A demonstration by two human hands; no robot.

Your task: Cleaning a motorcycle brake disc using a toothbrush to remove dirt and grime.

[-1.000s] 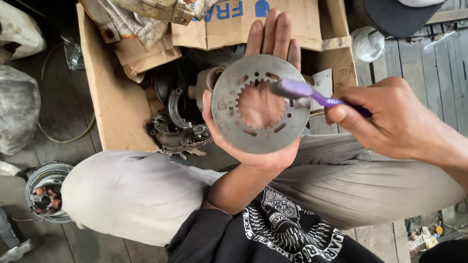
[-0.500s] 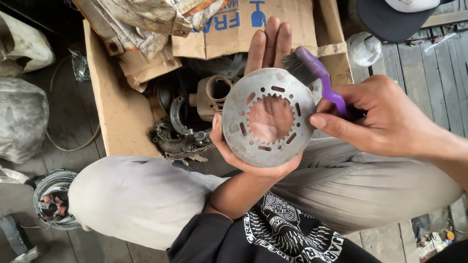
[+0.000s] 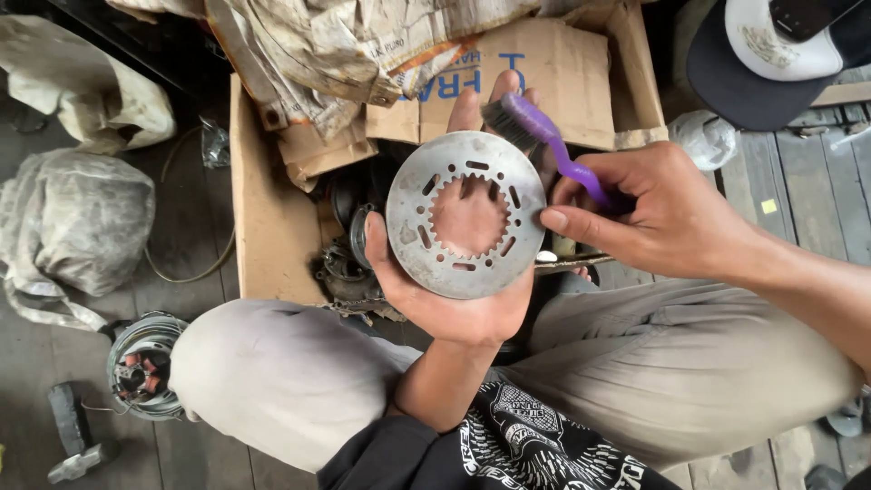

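My left hand (image 3: 458,304) lies palm up and carries a flat grey metal ring plate (image 3: 413,236) with a toothed centre hole and several slots. My palm shows through that hole. In my right hand (image 3: 658,213) is a purple toothbrush (image 3: 555,145), held by the handle, its dark bristles resting at the plate's upper right edge. My right thumb touches the plate's right rim. Both hands hover above my bent knees.
A cardboard box (image 3: 259,209) with dark engine parts sits behind the plate, crumpled paper on top. Dirty cloth bundles (image 3: 68,218) lie to the left, a wire-wound stator (image 3: 141,367) and a hammer (image 3: 73,436) at lower left, a cap (image 3: 771,54) at upper right.
The brush head has travelled from the plate's right face up to its upper right edge. The plate and both hands have shifted slightly as the view moved.
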